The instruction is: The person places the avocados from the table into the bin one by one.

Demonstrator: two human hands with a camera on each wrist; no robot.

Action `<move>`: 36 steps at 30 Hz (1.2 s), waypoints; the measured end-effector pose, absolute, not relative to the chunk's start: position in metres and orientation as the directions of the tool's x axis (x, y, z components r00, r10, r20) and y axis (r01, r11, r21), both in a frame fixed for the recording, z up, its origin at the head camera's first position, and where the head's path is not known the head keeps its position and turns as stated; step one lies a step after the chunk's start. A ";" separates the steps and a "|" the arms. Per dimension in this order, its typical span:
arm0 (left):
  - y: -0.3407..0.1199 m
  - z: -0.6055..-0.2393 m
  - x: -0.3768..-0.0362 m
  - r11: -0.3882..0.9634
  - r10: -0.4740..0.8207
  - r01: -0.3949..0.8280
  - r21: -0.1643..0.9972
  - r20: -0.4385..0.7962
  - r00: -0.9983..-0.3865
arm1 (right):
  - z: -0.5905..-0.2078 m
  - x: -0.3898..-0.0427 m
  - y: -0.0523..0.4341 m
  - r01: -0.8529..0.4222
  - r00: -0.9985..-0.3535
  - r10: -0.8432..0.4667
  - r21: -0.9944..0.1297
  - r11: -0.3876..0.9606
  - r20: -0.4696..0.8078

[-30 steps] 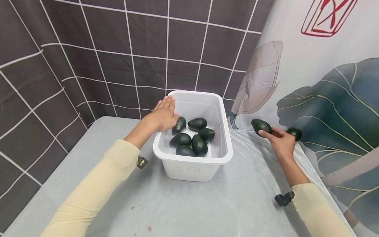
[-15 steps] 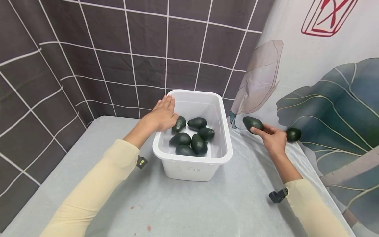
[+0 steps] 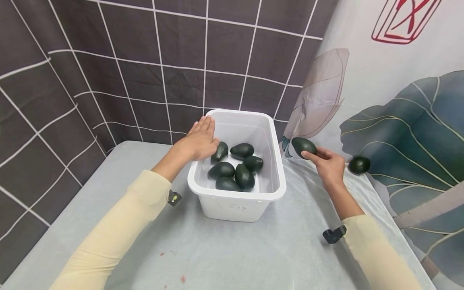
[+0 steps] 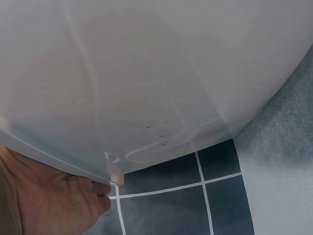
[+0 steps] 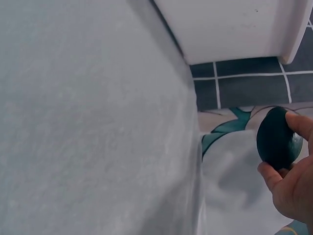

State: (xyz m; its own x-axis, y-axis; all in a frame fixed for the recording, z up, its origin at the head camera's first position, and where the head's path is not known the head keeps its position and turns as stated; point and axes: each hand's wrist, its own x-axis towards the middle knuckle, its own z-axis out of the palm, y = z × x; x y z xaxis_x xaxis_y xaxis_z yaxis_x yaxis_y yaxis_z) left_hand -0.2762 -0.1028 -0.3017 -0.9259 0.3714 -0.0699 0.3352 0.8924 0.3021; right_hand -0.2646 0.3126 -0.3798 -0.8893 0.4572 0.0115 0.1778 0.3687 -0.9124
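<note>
My right hand [image 3: 331,167] grips a dark green avocado [image 3: 303,146] between thumb and fingers, right of the white plastic tub [image 3: 237,207]. The right wrist view shows the same avocado [image 5: 275,139] above the cloth, the thumb on one side and fingertips on the other. My left hand [image 3: 198,141] rests on the tub's left rim, fingers stretched along it toward the back. In the left wrist view that hand [image 4: 56,200] lies against the rim, partly covered by the tub wall. Several avocados [image 3: 244,177] lie in the tub, one partly behind the left thumb.
Another avocado [image 3: 359,165] sits at the table's right edge, behind the right hand. A pale grey cloth [image 3: 217,253] covers the table. Behind the tub rises a dark grid-patterned curtain [image 3: 177,44]; a white leaf-patterned curtain [image 3: 402,141] hangs at the right.
My right hand has moved left toward the tub with the avocado in its grip, away from the avocado at the right edge. The left hand has stayed on the rim.
</note>
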 end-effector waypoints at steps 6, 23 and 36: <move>-0.102 -0.301 -0.276 0.893 0.369 0.332 0.304 -0.073 -0.927 | -0.372 -0.265 0.311 0.152 -0.896 0.443 -0.922 0.357 0.024; -0.105 -0.301 -0.277 0.894 0.374 0.337 0.294 -0.076 -0.924 | -0.351 -0.265 0.305 0.134 -0.907 0.421 -0.929 0.345 0.026; -0.102 -0.301 -0.276 0.894 0.376 0.339 0.292 -0.077 -0.923 | -0.349 -0.265 0.299 0.065 -0.911 0.406 -0.950 0.306 0.068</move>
State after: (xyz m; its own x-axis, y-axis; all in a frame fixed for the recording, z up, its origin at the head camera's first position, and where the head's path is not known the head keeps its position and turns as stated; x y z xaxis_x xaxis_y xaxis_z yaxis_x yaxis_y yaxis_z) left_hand -0.2759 -0.1024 -0.3008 -0.9235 0.3758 -0.0774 0.3394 0.8941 0.2921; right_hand -0.2648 0.2994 -0.3493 -0.9113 0.4060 0.0681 0.0653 0.3059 -0.9498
